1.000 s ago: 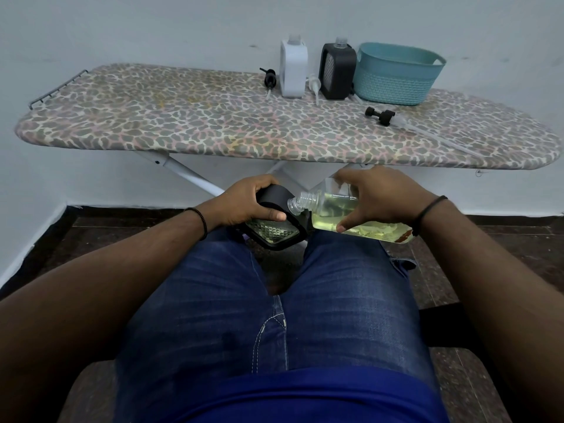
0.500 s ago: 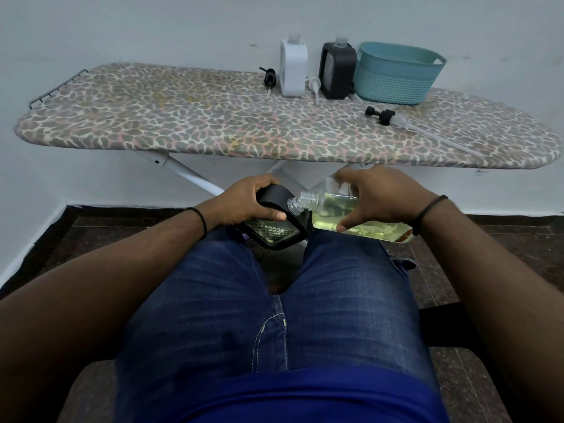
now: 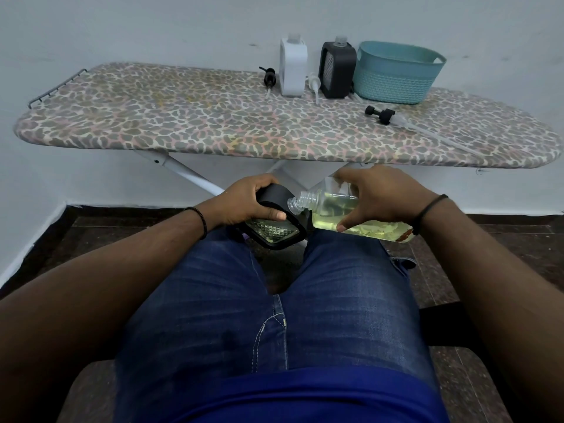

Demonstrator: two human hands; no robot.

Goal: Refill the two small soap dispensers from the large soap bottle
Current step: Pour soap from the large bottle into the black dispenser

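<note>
Over my knees, my left hand [image 3: 244, 199] grips a black soap dispenser [image 3: 274, 227] with a clear ribbed window, tilted toward the right. My right hand [image 3: 381, 196] holds the large clear bottle [image 3: 332, 209] of yellow soap on its side, its open threaded neck touching the dispenser's top. On the ironing board [image 3: 183, 123] stand a white dispenser [image 3: 293, 68] and a second black dispenser [image 3: 335, 71], both without pumps.
A teal basket [image 3: 396, 77] stands at the back right of the board. Three loose pump heads lie on the board: a black one [image 3: 270, 77], a white one [image 3: 314, 82] and a long-tubed black one [image 3: 381, 114]. My jeans-clad legs fill the foreground.
</note>
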